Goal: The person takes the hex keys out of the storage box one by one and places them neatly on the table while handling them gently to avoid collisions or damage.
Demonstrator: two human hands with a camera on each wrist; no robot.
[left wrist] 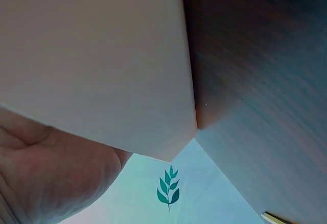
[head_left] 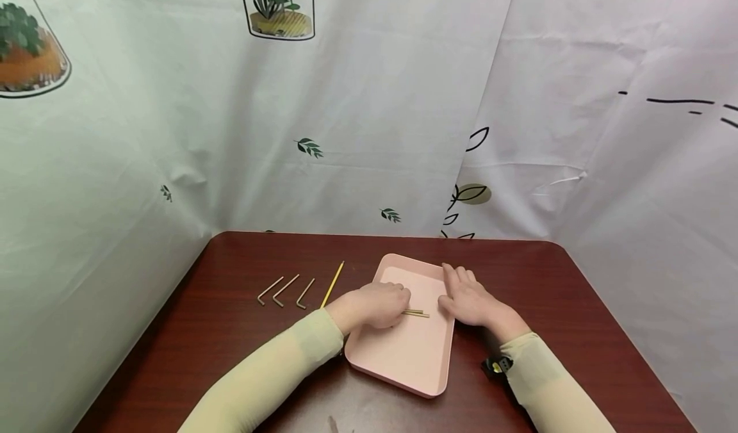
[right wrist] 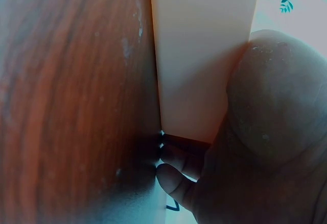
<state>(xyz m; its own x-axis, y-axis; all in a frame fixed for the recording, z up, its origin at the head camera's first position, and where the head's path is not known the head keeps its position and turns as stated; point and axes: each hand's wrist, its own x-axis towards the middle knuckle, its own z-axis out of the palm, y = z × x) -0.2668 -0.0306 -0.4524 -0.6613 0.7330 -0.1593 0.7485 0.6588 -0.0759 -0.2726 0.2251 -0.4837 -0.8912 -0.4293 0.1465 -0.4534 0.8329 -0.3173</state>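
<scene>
A pale pink rectangular tray (head_left: 403,362) lies at a slant on the table. My left hand (head_left: 385,305) is inside it with curled fingers and holds thin brass-coloured hex keys (head_left: 418,314), whose straight ends stick out to the right; their other ends are hidden by the hand. On the tray's right side my right hand (head_left: 473,298) grips the rim, thumb over the inside and fingers along the outer edge. The right wrist view shows the tray's outer wall (right wrist: 199,60) beside that thumb. In the left wrist view the tray wall (left wrist: 102,71) partly covers the left hand (left wrist: 56,168).
Left of the tray, three L-shaped hex keys (head_left: 286,285) lie in a row on the dark red-brown table (head_left: 230,343). A yellow stick (head_left: 332,284) lies between them and the left forearm. White printed cloth (head_left: 369,132) hangs behind and at both sides.
</scene>
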